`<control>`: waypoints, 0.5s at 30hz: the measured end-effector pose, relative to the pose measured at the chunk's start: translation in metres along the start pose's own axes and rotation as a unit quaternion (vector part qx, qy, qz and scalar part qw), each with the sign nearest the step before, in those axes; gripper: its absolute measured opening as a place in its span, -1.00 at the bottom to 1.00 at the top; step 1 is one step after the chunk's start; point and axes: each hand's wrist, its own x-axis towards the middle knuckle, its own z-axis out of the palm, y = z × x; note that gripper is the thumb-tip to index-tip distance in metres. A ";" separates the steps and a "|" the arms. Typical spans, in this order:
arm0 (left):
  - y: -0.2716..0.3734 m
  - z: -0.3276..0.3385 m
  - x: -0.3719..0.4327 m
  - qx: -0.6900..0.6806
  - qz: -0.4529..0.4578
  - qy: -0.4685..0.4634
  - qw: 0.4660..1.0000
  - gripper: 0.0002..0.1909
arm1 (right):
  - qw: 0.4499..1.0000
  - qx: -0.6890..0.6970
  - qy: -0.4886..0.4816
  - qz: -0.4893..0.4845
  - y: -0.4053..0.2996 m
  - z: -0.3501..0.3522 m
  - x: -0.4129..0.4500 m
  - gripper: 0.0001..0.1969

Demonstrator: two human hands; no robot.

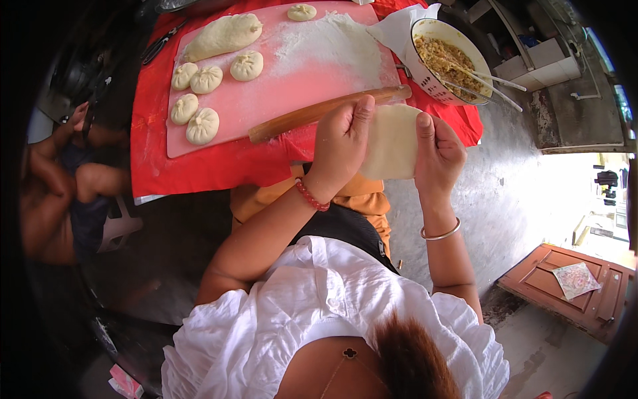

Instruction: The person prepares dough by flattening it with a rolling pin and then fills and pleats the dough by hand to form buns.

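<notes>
Both my hands hold a flat, pale dough wrapper (393, 142) up in front of the table edge. My left hand (344, 142) pinches its left side, thumb on top. On the opposite side my right hand (441, 147) grips it the same way, fingers curled behind. Just beyond the hands, a wooden rolling pin (319, 112) lies slantwise along the near edge of a pink mat (299, 80). An enamel bowl (423, 75) of chopped filling (446, 62) stands to the right with chopsticks (498, 82) in it.
Several pleated buns (202, 125) sit on the mat's left side, near a large dough lump (224, 36). Flour (339, 45) covers the mat's far right. Scissors (162, 42) lie on the red tablecloth (149, 149). At left, another person (55, 189) sits on a plastic stool (119, 224).
</notes>
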 end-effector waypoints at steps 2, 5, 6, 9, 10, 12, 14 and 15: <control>-0.005 0.013 -0.004 -0.140 -0.111 -0.042 0.983 -0.63 | 0.999 -0.028 0.001 -0.018 -0.003 -0.011 0.005 -0.72; -0.005 0.016 -0.005 -0.365 -0.323 -0.159 0.859 -0.53 | 1.000 -0.017 -0.018 -0.002 -0.022 -0.016 0.012 -0.73; 0.004 0.021 -0.005 -0.506 -0.384 -0.160 0.756 -0.47 | 0.997 0.037 -0.051 0.034 -0.033 -0.019 0.013 -0.74; -0.009 0.034 -0.012 -0.759 -0.337 -0.237 0.504 -0.30 | 0.986 0.115 -0.087 0.086 -0.036 -0.026 0.017 -0.74; -0.006 0.034 -0.014 -0.765 -0.343 -0.248 0.486 -0.22 | 0.992 0.076 -0.081 0.063 -0.032 -0.029 0.019 -0.73; 0.003 0.033 -0.015 -0.770 -0.350 -0.260 0.465 -0.13 | 0.996 0.035 -0.072 0.042 -0.022 -0.035 0.020 -0.73; 0.014 0.031 -0.013 -0.739 -0.415 -0.172 0.502 -0.12 | 0.981 -0.178 -0.076 0.005 -0.010 -0.044 0.021 -0.74; 0.014 0.033 -0.013 -0.739 -0.416 -0.174 0.500 -0.12 | 0.981 -0.180 -0.074 0.006 -0.006 -0.047 0.022 -0.74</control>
